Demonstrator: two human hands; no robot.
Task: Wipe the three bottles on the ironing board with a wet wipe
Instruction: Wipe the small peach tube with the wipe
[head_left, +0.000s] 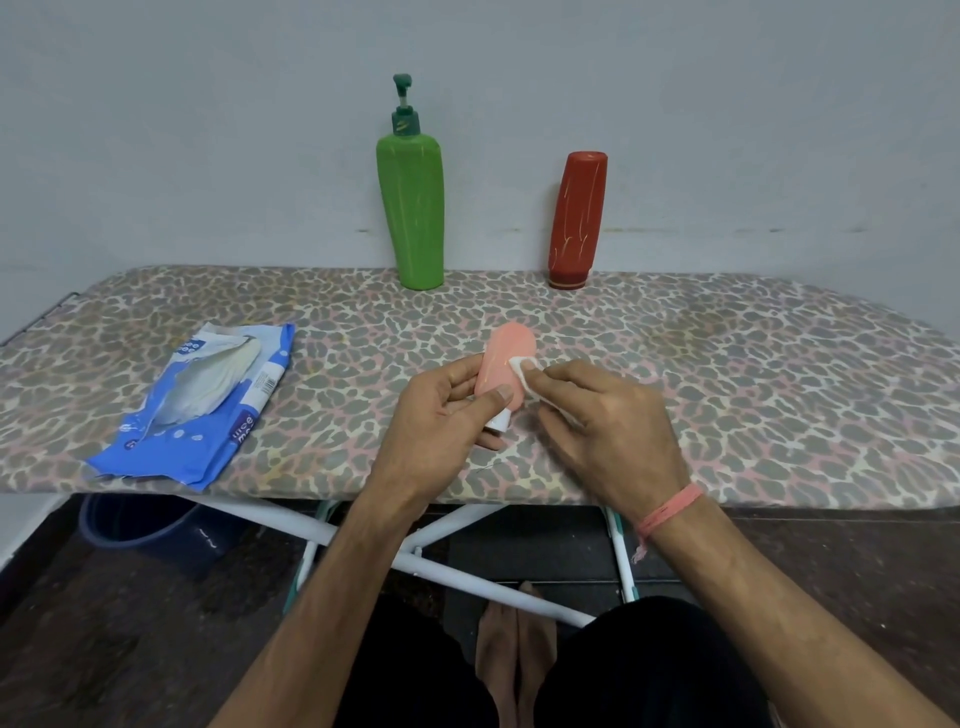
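Observation:
My left hand (441, 415) grips a small pink bottle (506, 356) with a white cap, held tilted above the ironing board (727, 374). My right hand (608, 415) pinches a white wet wipe (522, 366) and presses it against the pink bottle's side. A tall green pump bottle (413, 208) stands upright at the board's far edge by the wall. A red bottle (576, 218) stands cap-down to its right.
An opened blue wet-wipe pack (202, 400) lies on the board's left part. White board legs (457, 566) cross below, with a dark blue bucket (150, 525) on the floor at left. A grey wall stands right behind the bottles.

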